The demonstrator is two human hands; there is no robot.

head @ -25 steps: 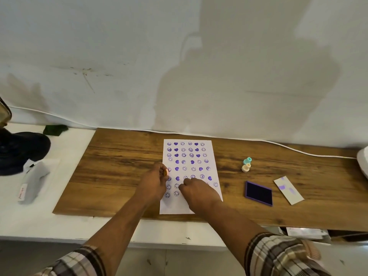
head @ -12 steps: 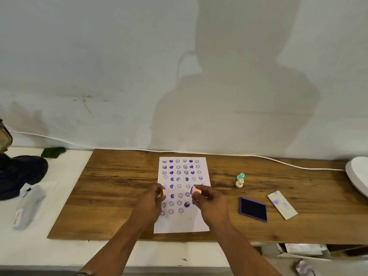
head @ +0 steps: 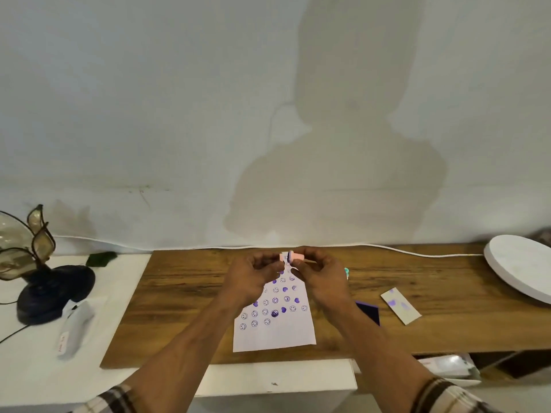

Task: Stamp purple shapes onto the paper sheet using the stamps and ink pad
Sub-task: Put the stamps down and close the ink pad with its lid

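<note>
The white paper sheet [head: 277, 336] lies on the wooden board [head: 185, 296], covered with rows of purple smileys and hearts. Both hands are raised above its far end. My right hand [head: 323, 277] pinches a pink stamp [head: 297, 257] with a purple-inked face turned left. My left hand [head: 253, 277] pinches a smaller pink piece [head: 281, 257] right against that face. I cannot tell whether this piece is a second stamp or a cap. The purple ink pad [head: 369, 312] sits right of the sheet, partly hidden by my right forearm. A teal stamp [head: 346, 271] peeks out behind my right hand.
A white card [head: 401, 305] with purple smudges lies right of the ink pad. A white round disc [head: 518, 268] sits at the far right. A dark-based lamp [head: 44, 290] and a white wrapped object [head: 74, 329] stand on the white surface to the left. A white cable [head: 417, 254] runs along the wall.
Both hands have lifted off the sheet and moved away from me, bringing the two pink pieces together in the air. The view has tilted upward.
</note>
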